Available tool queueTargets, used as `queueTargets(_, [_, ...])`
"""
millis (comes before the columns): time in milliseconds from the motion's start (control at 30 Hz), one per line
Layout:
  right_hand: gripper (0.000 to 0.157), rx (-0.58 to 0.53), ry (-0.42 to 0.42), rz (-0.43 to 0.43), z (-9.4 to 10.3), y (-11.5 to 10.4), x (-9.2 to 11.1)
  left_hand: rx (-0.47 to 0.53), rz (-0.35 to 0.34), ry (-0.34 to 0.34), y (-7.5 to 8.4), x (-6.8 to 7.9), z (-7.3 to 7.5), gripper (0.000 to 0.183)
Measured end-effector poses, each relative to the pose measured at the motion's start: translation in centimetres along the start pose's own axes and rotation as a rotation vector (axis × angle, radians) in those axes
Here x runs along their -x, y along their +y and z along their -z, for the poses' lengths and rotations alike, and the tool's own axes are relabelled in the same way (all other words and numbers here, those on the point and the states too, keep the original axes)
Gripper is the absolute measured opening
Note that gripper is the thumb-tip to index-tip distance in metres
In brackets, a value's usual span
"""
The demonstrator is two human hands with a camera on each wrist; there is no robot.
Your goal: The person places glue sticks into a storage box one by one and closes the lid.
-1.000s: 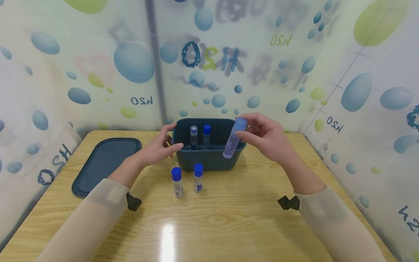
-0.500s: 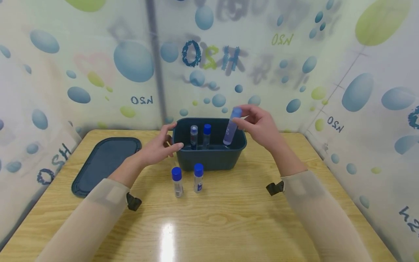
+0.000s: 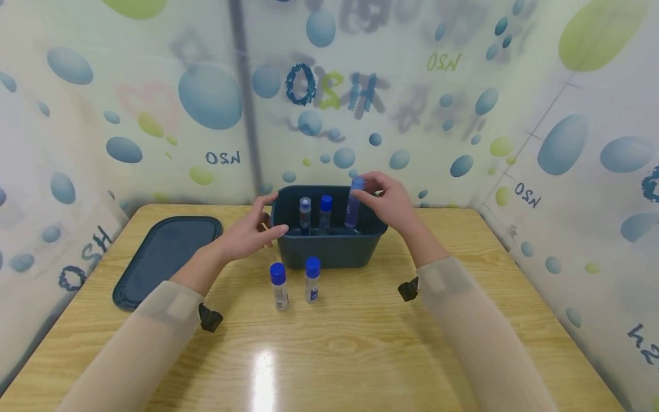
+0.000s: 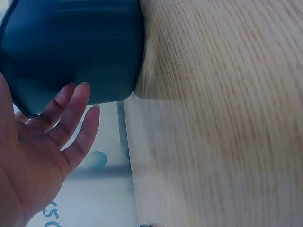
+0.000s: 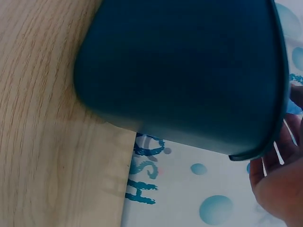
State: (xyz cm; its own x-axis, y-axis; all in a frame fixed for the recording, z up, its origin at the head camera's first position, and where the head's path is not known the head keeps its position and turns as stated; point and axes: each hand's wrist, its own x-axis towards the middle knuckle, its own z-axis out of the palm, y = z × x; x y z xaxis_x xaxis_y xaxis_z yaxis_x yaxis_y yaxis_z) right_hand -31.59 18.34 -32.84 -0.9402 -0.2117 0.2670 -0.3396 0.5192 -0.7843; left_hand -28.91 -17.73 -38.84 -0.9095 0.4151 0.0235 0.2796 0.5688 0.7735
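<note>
A dark teal plastic bin (image 3: 324, 253) stands on the wooden table. My right hand (image 3: 388, 200) reaches over its right end and pinches a bluish-purple translucent bottle (image 3: 352, 213) by its cap, the bottle nearly upright inside. Left of it in the bin stand a blue-capped bottle (image 3: 325, 216) and a clear-capped dark bottle (image 3: 305, 217). My left hand (image 3: 246, 232) rests at the bin's left end, thumb by the front rim and index finger by the back corner. In the left wrist view, its other fingers (image 4: 75, 111) lie loosely extended by the bin's outer wall.
Two small clear bottles with blue caps, a left one (image 3: 278, 286) and a right one (image 3: 312, 280), stand in front of the bin. A dark flat lid (image 3: 167, 257) lies at the table's left. Patterned curtain-like walls (image 3: 329, 137) enclose the table's back and sides.
My right hand has carried the purple bottle leftward from over the bin's front right rim, lifting it and then lowering it inside. My left hand has stayed in place.
</note>
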Motion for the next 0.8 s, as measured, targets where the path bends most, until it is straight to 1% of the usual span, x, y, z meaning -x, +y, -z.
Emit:
queueTargets(233, [0.047,0.034,-0.002,-0.027,-0.8,0.9,-1.0,0.004,0.000,0.002,0.0,0.0,0.0,0.092])
queueTargets(500, [0.048,0.147,-0.031,-0.038,-1.4,1.6,-1.7,0.005,-0.006,-0.002,-0.1,-0.1,-0.1,0.092])
queueTargets(800, [0.038,0.292,-0.074,-0.016,-2.0,1.7,-1.9,-0.003,-0.017,-0.007,0.0,0.0,0.0,0.092])
